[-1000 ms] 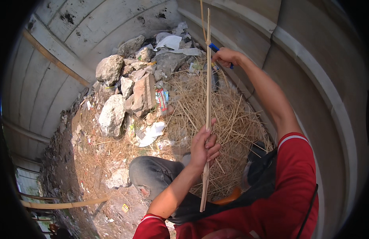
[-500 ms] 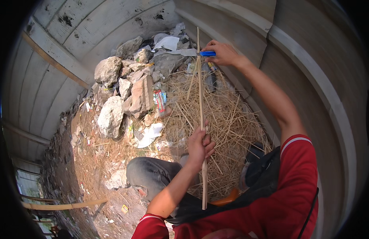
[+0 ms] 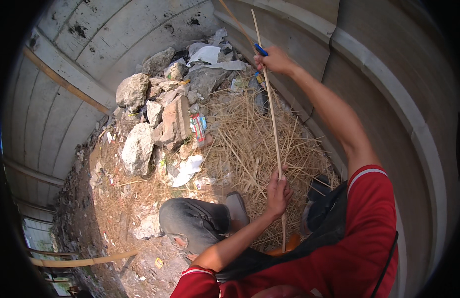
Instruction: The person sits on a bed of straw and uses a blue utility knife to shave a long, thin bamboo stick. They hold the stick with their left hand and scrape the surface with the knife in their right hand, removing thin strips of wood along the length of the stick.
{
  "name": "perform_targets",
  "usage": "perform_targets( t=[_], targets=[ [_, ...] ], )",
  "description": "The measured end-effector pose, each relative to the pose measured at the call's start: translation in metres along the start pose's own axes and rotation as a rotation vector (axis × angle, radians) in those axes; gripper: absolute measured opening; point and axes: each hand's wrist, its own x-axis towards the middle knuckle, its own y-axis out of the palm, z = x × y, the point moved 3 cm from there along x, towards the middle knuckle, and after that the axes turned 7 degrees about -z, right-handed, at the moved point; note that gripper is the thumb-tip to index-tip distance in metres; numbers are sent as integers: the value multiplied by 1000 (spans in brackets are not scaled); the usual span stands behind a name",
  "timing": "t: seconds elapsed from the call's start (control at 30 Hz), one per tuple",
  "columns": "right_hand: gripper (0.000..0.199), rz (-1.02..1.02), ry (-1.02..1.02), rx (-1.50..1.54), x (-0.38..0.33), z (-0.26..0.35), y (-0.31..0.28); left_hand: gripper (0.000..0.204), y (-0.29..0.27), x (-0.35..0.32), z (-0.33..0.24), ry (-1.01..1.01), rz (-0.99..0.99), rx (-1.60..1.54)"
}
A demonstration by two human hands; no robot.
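Observation:
A long, thin bamboo strip (image 3: pixel 273 114) runs slantwise from far ahead of me back to my lap. My left hand (image 3: pixel 278 194) is closed around its lower part, thumb side up. Farther off, my right hand (image 3: pixel 276 60) is closed on a blue-handled cutter knife (image 3: pixel 260 49), right against the strip; the blade cannot be made out. From that spot a second, browner strip (image 3: pixel 236 21) leans away to the upper left. Whether the two strips are joined there is hidden by the fingers.
Beneath my hands lies a heap of straw-like bamboo slivers (image 3: pixel 249 154). Pale rocks (image 3: pixel 138 149), a reddish block (image 3: pixel 176 121) and litter are piled at left. A corrugated wall (image 3: pixel 384 99) rises close on the right. Something orange (image 3: pixel 291 244) lies by my lap.
My left hand has shifted right with the strip, which now tilts. The knife has turned from level to slanting. Near the top, a second strip now stands apart to the left.

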Motion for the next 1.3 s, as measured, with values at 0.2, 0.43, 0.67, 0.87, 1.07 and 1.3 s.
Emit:
perform_targets(
  t=[0.2,0.43,0.67,0.87,1.07,1.3],
  targets=[
    [25,51,267,239,-1,27,34,22,-4,-8,30,18,-36,-12],
    [25,-183,177,416,15,61,12,26,-29,-14,62,72,-35,60],
    [27,129,98,974,12,100,-11,28,-52,17,70,114,-67,310],
    [20,-111,-23,976,-7,144,-13,28,-75,23,90,244,-96,567],
    [33,-762,-161,615,50,115,-105,38,-87,-25,126,234,-144,885],
    [43,-540,-68,-471,-7,98,-95,36,-82,5,98,314,-191,810]
  ],
)
